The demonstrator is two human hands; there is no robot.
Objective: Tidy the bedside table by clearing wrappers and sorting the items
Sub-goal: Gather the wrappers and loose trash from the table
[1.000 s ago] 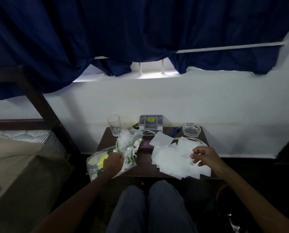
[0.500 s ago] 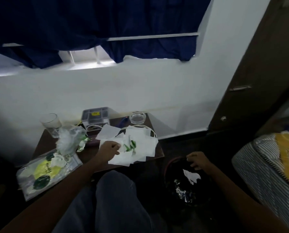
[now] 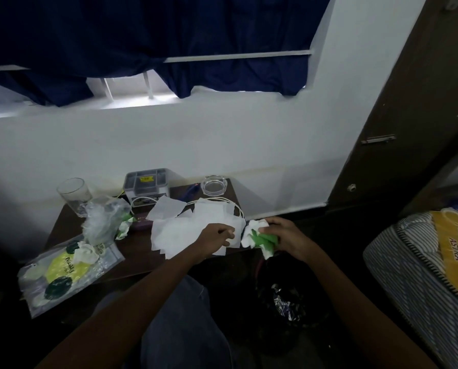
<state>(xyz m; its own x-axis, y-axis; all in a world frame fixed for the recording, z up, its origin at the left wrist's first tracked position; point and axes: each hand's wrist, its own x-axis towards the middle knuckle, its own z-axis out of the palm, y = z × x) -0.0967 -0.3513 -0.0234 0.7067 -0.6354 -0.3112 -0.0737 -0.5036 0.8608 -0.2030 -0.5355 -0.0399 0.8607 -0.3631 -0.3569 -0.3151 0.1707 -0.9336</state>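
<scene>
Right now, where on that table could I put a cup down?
One bare strip of table lies between the papers and the plastic bag. The left edge in front of the glass is free too. The back row is crowded.

Overall: pretty dim tbh, murky and low-contrast.
Light source: just a strip of daylight from the window [image 3: 142,99] under the dark blue curtain [image 3: 142,30].
Bright bits: white wall [image 3: 222,145] and the tissues [image 3: 185,230] on the tabletop [image 3: 140,243] catch most of it, no harsh glare.
Shadows: the bin [image 3: 259,265] goes near black, detail lost.
Edges: wide-angle bend, the door [image 3: 409,115] leans hard.
Focus: soft all round; right hand [image 3: 289,235] and its green-and-white wrapper [image 3: 260,238] look fuzzy.
</scene>
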